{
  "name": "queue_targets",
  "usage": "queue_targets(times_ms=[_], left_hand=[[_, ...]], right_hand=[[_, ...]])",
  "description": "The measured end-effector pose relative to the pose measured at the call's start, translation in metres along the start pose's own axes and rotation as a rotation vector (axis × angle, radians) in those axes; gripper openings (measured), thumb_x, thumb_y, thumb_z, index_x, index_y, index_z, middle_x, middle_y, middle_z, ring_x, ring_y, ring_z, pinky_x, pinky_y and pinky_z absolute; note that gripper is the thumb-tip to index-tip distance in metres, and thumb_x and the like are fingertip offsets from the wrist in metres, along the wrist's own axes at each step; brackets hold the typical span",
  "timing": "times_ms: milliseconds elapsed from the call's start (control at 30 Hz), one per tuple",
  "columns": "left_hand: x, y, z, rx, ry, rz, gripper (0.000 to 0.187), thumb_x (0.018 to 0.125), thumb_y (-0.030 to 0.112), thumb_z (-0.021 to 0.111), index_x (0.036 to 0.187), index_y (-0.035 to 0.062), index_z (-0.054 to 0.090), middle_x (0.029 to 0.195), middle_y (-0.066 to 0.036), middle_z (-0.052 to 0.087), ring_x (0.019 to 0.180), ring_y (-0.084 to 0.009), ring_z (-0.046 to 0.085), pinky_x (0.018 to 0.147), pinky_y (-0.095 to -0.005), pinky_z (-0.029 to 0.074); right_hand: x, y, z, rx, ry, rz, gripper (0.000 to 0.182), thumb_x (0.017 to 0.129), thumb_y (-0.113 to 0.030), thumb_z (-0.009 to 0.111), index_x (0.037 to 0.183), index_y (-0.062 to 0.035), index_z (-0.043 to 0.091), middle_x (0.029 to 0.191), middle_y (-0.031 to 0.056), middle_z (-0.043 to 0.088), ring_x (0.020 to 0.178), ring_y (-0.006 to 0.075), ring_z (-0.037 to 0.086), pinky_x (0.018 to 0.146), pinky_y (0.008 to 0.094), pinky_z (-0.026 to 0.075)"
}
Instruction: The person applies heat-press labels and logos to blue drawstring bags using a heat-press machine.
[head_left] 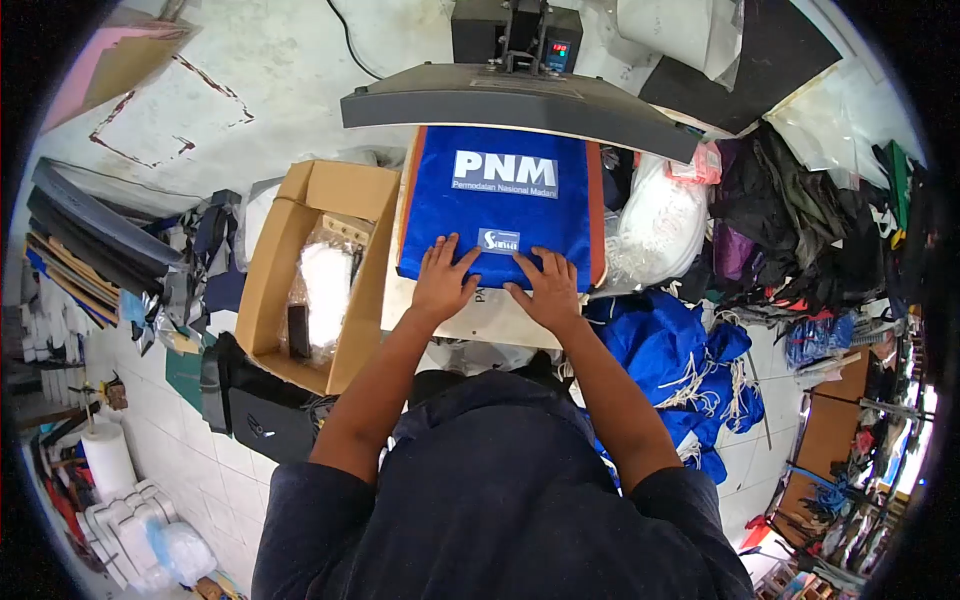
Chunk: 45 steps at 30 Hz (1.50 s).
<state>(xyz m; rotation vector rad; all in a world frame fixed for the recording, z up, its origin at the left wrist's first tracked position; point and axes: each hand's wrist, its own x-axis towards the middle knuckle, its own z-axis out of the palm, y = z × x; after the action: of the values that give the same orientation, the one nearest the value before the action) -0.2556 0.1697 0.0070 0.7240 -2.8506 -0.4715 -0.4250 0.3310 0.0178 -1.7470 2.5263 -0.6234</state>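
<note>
A blue fabric piece, which looks like a bag [420,200], lies flat on the lower bed of a heat press, with a large white "PNM" print [505,174] and a small light label [499,240] below it. My left hand [446,280] rests on its lower left part, fingers spread. On the lower right, my right hand [546,288] lies with fingers spread beside the small label. Above the far edge of the fabric, the dark upper plate [520,100] of the press is raised. Orange-brown material [596,220] shows along the right side.
A cardboard box [262,290] with plastic-wrapped items stands left of the press. Blue bags with white cords [655,345] are heaped to the right. Dark fabric [770,200] and a white plastic bundle [660,215] lie behind them. A red display [558,48] glows on the press.
</note>
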Motion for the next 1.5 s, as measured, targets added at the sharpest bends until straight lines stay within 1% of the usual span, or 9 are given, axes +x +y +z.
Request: queue_targets(times_ms=[100,200,533,633,700,800,900,1433,1500], left_hand=[[-0.001,-0.005,0.000,0.015,0.020,-0.008,0.051,0.090,0.036,0.063,0.138,0.0198,0.054,0.149,-0.026,0.035,0.138,-0.0470,0.033,0.113,-0.0550,0.028],[0.000,-0.002,-0.002,-0.048,-0.002,-0.012,0.050,0.090,0.034,0.061,0.138,0.0190,0.054,0.149,-0.027,0.036,0.138,-0.0467,0.033,0.114,-0.0559,0.026],[0.000,-0.002,-0.006,-0.046,0.025,0.016,0.049,0.088,0.032,0.066,0.134,0.0181,0.058,0.147,-0.028,0.037,0.137,-0.0479,0.035,0.113,-0.0548,0.028],[-0.004,-0.002,-0.009,-0.063,0.088,0.068,0.050,0.085,0.030,0.068,0.132,0.0186,0.059,0.146,-0.025,0.039,0.136,-0.0463,0.036,0.113,-0.0556,0.028],[-0.007,0.001,-0.013,0.033,0.157,0.114,0.050,0.082,0.028,0.070,0.131,0.0184,0.060,0.142,-0.021,0.043,0.133,-0.0430,0.039,0.110,-0.0549,0.030],[-0.008,0.003,-0.012,0.041,0.133,0.083,0.050,0.081,0.027,0.070,0.129,0.0179,0.061,0.137,-0.018,0.046,0.128,-0.0395,0.043,0.106,-0.0535,0.033],[-0.009,0.004,-0.012,0.006,0.129,0.081,0.049,0.082,0.027,0.070,0.129,0.0172,0.061,0.135,-0.018,0.048,0.126,-0.0383,0.045,0.103,-0.0515,0.036],[-0.011,0.002,-0.011,-0.022,0.142,0.058,0.051,0.084,0.027,0.069,0.133,0.0185,0.059,0.134,-0.019,0.048,0.126,-0.0397,0.045,0.106,-0.0514,0.034],[-0.011,0.000,-0.008,-0.040,0.154,0.075,0.050,0.083,0.027,0.068,0.131,0.0162,0.059,0.134,-0.019,0.048,0.126,-0.0400,0.045,0.105,-0.0520,0.035]], right_hand=[[0.003,-0.002,0.004,0.024,0.041,-0.028,0.055,0.082,-0.046,0.070,0.128,-0.0191,0.061,0.129,0.0118,0.051,0.121,0.0328,0.047,0.100,0.0496,0.037],[0.004,-0.003,-0.001,0.016,-0.018,0.004,0.055,0.082,-0.047,0.070,0.129,-0.0195,0.061,0.129,0.0122,0.051,0.122,0.0329,0.046,0.100,0.0494,0.036],[0.003,0.000,-0.003,0.051,0.012,-0.018,0.053,0.082,-0.047,0.071,0.126,-0.0182,0.063,0.130,0.0136,0.050,0.121,0.0334,0.048,0.100,0.0495,0.037],[0.000,-0.001,-0.003,0.061,0.013,-0.029,0.052,0.083,-0.047,0.069,0.125,-0.0179,0.064,0.130,0.0133,0.050,0.122,0.0335,0.047,0.101,0.0498,0.036],[0.000,0.000,-0.001,0.068,0.017,-0.032,0.051,0.083,-0.048,0.068,0.125,-0.0178,0.064,0.130,0.0129,0.050,0.122,0.0334,0.046,0.102,0.0501,0.035],[-0.003,0.001,0.000,0.066,0.039,-0.037,0.051,0.083,-0.046,0.069,0.124,-0.0173,0.064,0.130,0.0131,0.050,0.121,0.0335,0.047,0.101,0.0503,0.036],[-0.001,0.001,-0.001,0.055,0.055,-0.056,0.050,0.083,-0.045,0.070,0.124,-0.0171,0.064,0.130,0.0133,0.050,0.121,0.0336,0.048,0.100,0.0504,0.036],[0.000,0.002,0.002,0.066,0.080,-0.056,0.048,0.079,-0.045,0.075,0.118,-0.0167,0.069,0.128,0.0138,0.054,0.118,0.0336,0.051,0.097,0.0492,0.039],[0.000,0.003,0.004,0.066,0.083,-0.060,0.047,0.079,-0.045,0.075,0.117,-0.0164,0.069,0.128,0.0139,0.054,0.118,0.0335,0.051,0.096,0.0488,0.039]])
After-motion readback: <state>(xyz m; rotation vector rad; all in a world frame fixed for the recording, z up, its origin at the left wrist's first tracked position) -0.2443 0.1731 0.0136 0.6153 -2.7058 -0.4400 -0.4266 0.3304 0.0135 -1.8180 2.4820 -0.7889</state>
